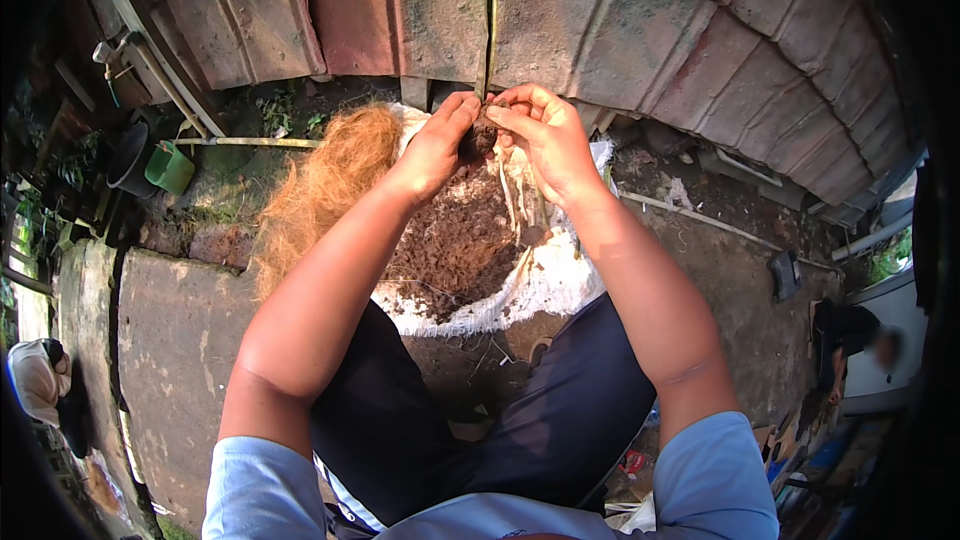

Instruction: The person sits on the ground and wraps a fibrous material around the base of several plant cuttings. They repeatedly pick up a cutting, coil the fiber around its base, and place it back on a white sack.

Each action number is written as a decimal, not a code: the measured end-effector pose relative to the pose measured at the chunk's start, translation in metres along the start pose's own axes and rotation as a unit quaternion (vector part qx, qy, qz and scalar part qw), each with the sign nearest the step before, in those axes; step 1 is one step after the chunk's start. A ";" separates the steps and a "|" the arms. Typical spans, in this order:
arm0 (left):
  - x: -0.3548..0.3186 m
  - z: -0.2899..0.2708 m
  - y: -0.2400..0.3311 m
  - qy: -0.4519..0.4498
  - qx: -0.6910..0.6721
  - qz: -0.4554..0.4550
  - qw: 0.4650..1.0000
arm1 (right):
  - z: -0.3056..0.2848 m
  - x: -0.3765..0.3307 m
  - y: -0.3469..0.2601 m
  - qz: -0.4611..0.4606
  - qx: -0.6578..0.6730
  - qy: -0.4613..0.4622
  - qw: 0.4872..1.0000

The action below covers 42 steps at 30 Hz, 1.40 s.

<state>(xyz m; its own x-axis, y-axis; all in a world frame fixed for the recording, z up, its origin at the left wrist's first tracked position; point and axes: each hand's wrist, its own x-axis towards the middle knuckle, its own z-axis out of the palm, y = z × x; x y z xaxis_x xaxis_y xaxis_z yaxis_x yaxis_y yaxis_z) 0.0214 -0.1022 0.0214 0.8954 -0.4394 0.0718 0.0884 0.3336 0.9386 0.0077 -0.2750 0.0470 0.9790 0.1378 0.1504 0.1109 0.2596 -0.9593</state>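
Observation:
Both hands meet above a white woven sack [440,318] spread on the ground. Between their fingers is a dark, soil-covered clump [483,132], with a long thin greenish stem [490,35] rising upright from it. My left hand [443,143] is closed around the clump's left side. My right hand [548,138] pinches at its right side with thumb and fingers. Below them a heap of crumbly brown soil [455,245] lies on the sack. Pale stringy strips [513,195] trail over the sack under my right hand. A mass of orange-brown fibre [335,175] lies to the left.
Weathered roof tiles [550,10] slope close beyond my hands. A green container [170,168] and a black bucket [128,162] stand at the left. A thin pipe [710,223] runs along the ground at the right. One person [850,340] is at the far right, another [42,380] at the far left.

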 end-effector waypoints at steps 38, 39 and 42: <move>-0.001 -0.002 0.006 0.035 -0.050 0.034 0.998 | 0.015 -0.014 -0.008 -0.040 -0.061 -0.010 0.997; 0.000 -0.001 0.006 0.046 -0.028 0.040 0.998 | 0.015 -0.013 -0.007 -0.069 -0.113 -0.009 0.991; 0.001 -0.004 0.008 0.057 -0.006 0.042 0.998 | 0.016 -0.011 -0.010 -0.046 -0.099 -0.013 0.994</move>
<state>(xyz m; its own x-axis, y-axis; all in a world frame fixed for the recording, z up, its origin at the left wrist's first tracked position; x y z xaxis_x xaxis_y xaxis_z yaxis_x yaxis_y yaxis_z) 0.0247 -0.0970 0.0278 0.9433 -0.3130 0.1106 0.0158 0.3751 0.9268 -0.0067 -0.2639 0.0589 0.9589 0.1470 0.2429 0.2333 0.0798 -0.9691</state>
